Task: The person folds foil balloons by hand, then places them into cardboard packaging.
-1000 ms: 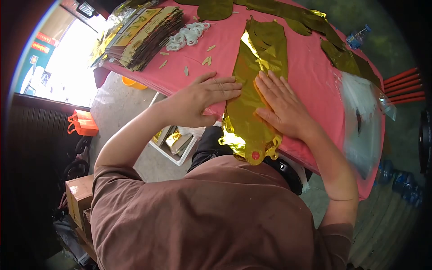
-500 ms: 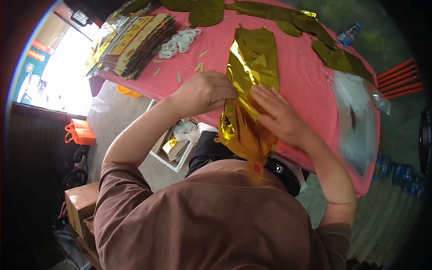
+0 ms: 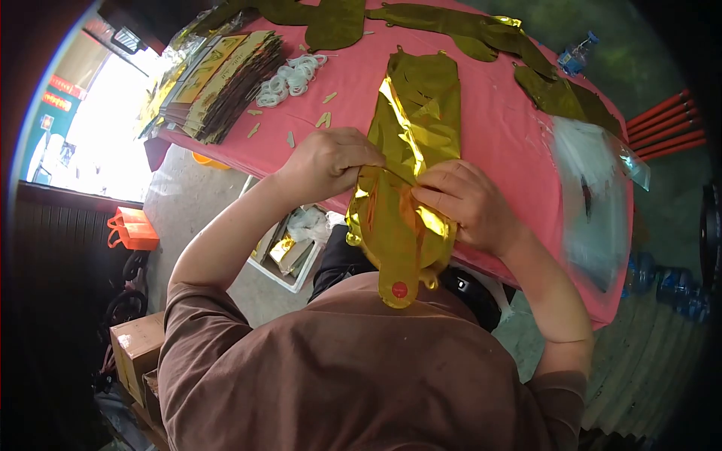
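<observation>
A deflated gold foil balloon lies lengthwise over the front edge of the pink-covered table. Its near end hangs toward my body, with a narrow tail bearing a round red mark. My left hand pinches the foil at its left side, fingers closed. On the right side, my right hand grips a fold of the same foil between thumb and fingers. Between the two hands the foil is creased crosswise. More flat gold foil balloons lie along the far side of the table.
At the far left stands a stack of printed packets beside bundled white cord. Small pale clips or tabs are scattered near my left hand. Clear plastic bags lie at the right. A white box sits on the floor below.
My right hand has gone from lying flat with fingers outstretched to pinching the foil. The balloon's near end has flattened out, its marked tail now swung slightly left.
</observation>
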Tool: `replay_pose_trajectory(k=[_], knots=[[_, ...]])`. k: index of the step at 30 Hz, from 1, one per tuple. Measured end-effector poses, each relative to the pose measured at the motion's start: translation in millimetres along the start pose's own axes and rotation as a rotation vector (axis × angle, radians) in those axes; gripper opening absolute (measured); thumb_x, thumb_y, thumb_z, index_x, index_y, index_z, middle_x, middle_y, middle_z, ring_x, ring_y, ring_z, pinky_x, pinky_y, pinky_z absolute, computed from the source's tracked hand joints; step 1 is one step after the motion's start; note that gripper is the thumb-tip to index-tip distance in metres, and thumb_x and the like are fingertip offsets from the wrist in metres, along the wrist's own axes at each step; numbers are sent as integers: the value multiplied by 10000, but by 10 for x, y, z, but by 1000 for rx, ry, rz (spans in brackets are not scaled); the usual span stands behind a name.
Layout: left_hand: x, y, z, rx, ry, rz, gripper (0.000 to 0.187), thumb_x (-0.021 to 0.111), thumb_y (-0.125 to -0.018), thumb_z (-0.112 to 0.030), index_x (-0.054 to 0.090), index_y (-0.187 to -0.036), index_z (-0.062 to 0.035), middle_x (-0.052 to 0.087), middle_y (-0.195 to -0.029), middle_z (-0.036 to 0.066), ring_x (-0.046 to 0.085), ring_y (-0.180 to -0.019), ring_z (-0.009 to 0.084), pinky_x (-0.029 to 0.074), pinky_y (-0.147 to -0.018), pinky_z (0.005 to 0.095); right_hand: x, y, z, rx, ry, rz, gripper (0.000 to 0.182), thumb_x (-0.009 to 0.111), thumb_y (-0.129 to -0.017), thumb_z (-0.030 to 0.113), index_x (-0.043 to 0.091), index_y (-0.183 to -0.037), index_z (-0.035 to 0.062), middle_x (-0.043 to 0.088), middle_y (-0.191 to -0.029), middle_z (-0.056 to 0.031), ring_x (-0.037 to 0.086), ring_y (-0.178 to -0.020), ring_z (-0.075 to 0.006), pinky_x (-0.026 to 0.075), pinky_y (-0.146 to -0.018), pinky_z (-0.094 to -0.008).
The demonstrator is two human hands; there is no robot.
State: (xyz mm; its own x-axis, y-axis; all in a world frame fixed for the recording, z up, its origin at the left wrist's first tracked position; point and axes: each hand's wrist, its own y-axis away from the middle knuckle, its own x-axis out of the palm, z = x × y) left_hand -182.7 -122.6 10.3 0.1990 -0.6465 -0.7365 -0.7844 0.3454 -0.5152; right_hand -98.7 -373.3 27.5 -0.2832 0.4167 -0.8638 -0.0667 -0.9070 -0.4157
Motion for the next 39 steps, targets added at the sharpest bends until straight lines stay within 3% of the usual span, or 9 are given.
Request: replay_pose_trajectory(k=[4, 6, 9, 11, 18, 28, 31, 37, 39], knots=[[-39, -29, -25, -77, -19, 48, 178, 616, -675, 16, 662, -836, -44, 643, -817, 88, 620, -770, 252, 508, -674, 342, 24, 30, -202, 120, -263, 7, 258, 625, -721, 79, 619, -976, 38, 611, -1000, -94, 584, -941, -259, 463, -818, -362], [-9, -36, -16, -346, 225, -18, 31, 638, -739, -28, 651, -768, -25, 609, -683, 60, 592, -638, 168, 467, -586, 302, 16, -25, -262, 171, -417, -45, 222, 642, -711, 86, 616, -926, 34, 628, -941, -73, 605, -887, -239, 478, -764, -331], [-17, -110, 214, -738, 475, 142, 116, 663, -786, -115, 644, -729, -16, 540, -571, 22, 505, -531, 73, 397, -498, 265, 29, -140, -349, 701, -985, -337, 168, 640, -794, 127, 623, -901, -1, 643, -879, -56, 614, -788, -153, 473, -673, -282], [-80, -245, 221, -776, 417, 196, 153, 668, -789, -147, 641, -712, -18, 512, -544, 5, 464, -502, 56, 363, -472, 254, 75, -213, -561, 998, -1004, -239, 194, 609, -857, 153, 622, -903, -35, 642, -817, -36, 590, -750, -79, 476, -657, -247], [-119, -505, 455, -981, 436, 402, 186, 643, -833, -204, 644, -811, -20, 602, -650, -9, 519, -548, 35, 391, -476, 193, -10, -195, -618, 975, -739, -159, 173, 616, -850, 197, 621, -824, 25, 607, -677, -3, 533, -561, -54, 410, -486, -192], [-107, -541, 563, -1045, 630, 349, 242, 655, -807, -243, 572, -748, -23, 537, -553, 42, 434, -382, 80, 285, -349, 223, 33, -286, -747, 1103, -698, -108, 211, 515, -888, 205, 536, -759, 39, 587, -623, -55, 547, -444, -114, 423, -366, -224], [-136, -524, 470, -1050, 666, 260, 232, 623, -852, -221, 564, -928, -10, 547, -604, 33, 393, -378, 60, 239, -349, 204, -8, -323, -779, 1155, -747, -76, 202, 498, -894, 204, 534, -799, 30, 584, -630, -70, 560, -455, -132, 461, -381, -242], [-16, -405, 235, -721, 88, 118, 370, 638, -809, -239, 522, -1061, 6, 621, -803, 114, 594, -639, 185, 463, -535, 309, -49, -351, -798, 1216, -812, -55, 224, 461, -874, 151, 529, -860, -63, 601, -711, -145, 608, -506, -207, 498, -400, -291], [66, -368, 120, -340, -360, -40, 360, 612, -813, -205, 526, -1103, -11, 585, -1068, 146, 579, -946, 257, 462, -804, 406, -46, -354, -815, 1222, -831, -24, 223, 456, -876, 148, 531, -870, -62, 604, -714, -143, 605, -504, -203, 498, -403, -284]])
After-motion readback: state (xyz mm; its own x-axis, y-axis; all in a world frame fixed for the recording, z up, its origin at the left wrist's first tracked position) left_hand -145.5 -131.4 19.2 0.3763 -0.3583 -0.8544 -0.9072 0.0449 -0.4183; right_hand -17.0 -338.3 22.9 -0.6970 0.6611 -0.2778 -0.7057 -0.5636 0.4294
